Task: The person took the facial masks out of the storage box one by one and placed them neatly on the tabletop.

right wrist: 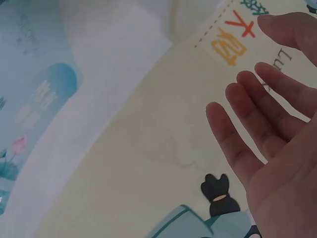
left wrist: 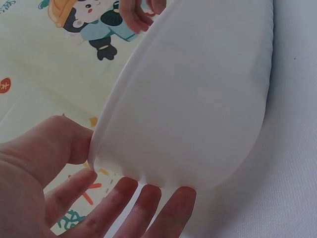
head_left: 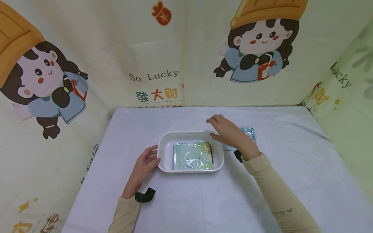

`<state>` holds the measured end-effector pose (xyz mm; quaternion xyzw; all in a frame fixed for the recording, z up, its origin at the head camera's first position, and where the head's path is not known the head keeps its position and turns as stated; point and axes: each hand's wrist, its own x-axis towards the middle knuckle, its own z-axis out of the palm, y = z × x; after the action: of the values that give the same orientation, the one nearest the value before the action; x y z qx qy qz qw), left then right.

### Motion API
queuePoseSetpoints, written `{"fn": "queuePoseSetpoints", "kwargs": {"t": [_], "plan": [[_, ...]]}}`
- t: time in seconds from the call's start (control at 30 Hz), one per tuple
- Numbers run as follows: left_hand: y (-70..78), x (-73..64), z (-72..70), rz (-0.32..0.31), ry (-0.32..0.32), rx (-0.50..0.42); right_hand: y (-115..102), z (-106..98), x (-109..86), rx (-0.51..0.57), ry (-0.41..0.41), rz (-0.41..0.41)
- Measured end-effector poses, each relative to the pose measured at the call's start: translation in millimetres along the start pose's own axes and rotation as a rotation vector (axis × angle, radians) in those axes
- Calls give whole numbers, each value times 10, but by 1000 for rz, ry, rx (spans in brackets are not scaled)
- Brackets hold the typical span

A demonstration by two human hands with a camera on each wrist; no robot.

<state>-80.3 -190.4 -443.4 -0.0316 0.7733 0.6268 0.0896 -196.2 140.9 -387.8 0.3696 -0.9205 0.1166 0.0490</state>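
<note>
A white plastic tray [head_left: 190, 172] sits on the cloth-covered table, holding a glossy pale green sachet [head_left: 192, 157] with flowers printed along its right side, like a sheet-mask packet. My left hand [head_left: 145, 161] holds the tray's left end. In the left wrist view its thumb hooks over the rim while the fingertips [left wrist: 184, 196] rest against the outer wall. Above the tray's far right corner hovers my right hand [head_left: 227, 131], fingers spread and nothing in them. Under that wrist lies a light blue sachet [head_left: 248, 132], partly hidden by the arm; the right wrist view shows a pink lotus on it.
White cloth [head_left: 291, 168] covers the table around the tray. Behind it and at both sides hangs a cream curtain [head_left: 201, 64] with cartoon figures and lettering. A black strap [head_left: 145, 195] sits at the left wrist.
</note>
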Motion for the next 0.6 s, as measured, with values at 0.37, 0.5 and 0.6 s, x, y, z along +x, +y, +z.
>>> {"fn": "queuePoseSetpoints", "kwargs": {"t": [0.37,0.5,0.6], "plan": [[-37,14,-8,-6,5,-18,-255,68,118,55,-93,6],[-38,20,0,-7,5,-24,-307,125,140,72,-103,-27],[-33,23,8,-9,4,-22,-351,168,152,84,-135,-32]]}}
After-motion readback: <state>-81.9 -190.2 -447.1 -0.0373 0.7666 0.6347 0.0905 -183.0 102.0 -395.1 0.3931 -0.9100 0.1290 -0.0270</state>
